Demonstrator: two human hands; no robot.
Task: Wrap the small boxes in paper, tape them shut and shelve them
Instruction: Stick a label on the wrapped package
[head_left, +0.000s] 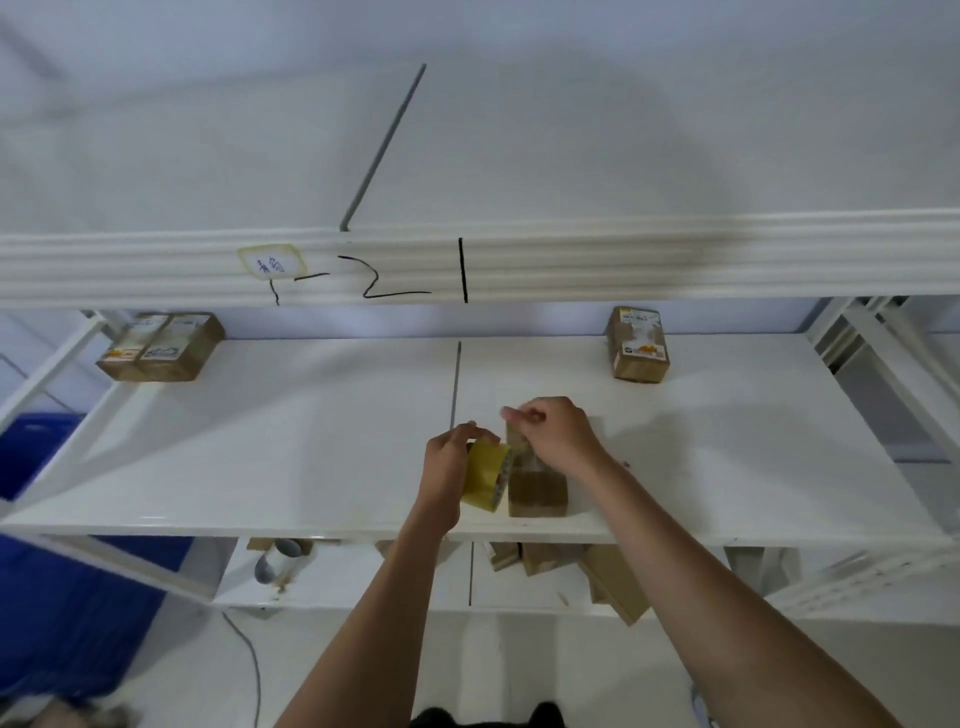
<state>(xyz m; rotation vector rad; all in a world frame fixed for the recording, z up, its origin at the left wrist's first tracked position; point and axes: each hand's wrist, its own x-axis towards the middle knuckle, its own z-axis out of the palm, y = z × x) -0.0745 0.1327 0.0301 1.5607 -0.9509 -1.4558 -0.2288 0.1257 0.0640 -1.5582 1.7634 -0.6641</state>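
A small box wrapped in brown paper lies on the white shelf board, near its front edge. My left hand grips a yellowish roll of tape just left of the box. My right hand is over the far end of the box with its fingers curled, pinching what looks like the tape's free end; the strip itself is hard to see. Two wrapped boxes sit at the shelf's back left. One more wrapped box stands at the back right.
The upper shelf's white beam, with marker scrawls and a label, hangs above the work area. On the lower shelf lie a roll and several brown boxes. A blue bin stands at left. A cable runs across the floor.
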